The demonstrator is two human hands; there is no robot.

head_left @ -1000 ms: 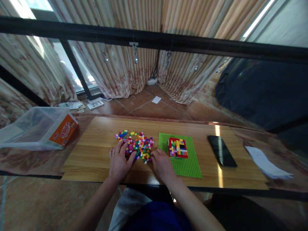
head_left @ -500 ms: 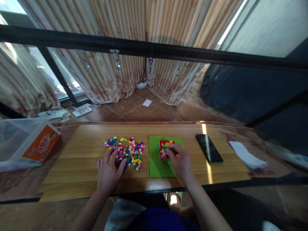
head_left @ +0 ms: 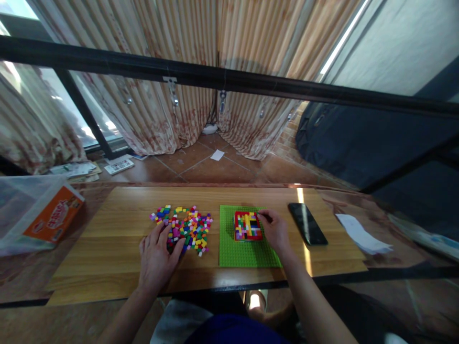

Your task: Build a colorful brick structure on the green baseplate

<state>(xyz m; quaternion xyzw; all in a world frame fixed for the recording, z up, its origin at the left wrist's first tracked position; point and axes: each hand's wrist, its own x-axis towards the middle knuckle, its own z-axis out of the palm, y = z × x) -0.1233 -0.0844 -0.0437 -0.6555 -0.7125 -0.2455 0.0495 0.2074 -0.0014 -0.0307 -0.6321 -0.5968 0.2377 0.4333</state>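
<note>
A pile of small coloured bricks (head_left: 186, 225) lies on the wooden board (head_left: 107, 239). My left hand (head_left: 156, 258) rests flat beside the pile with fingers spread, fingertips touching its near-left edge. To the right lies a green baseplate (head_left: 244, 251) carrying a square multicoloured brick block (head_left: 246, 225). My right hand (head_left: 275, 230) sits at the block's right edge, fingers pinched together at its far right corner. What the pinch holds is too small to make out.
A black phone (head_left: 307, 223) lies right of the baseplate, and a white paper (head_left: 362, 234) further right. A clear plastic box with an orange label (head_left: 43, 215) stands at the left. A black rail (head_left: 229, 79) crosses above, with curtains behind.
My right hand went from the brick pile over to the block on the baseplate, then slid to the block's right edge. My left hand stayed by the pile.
</note>
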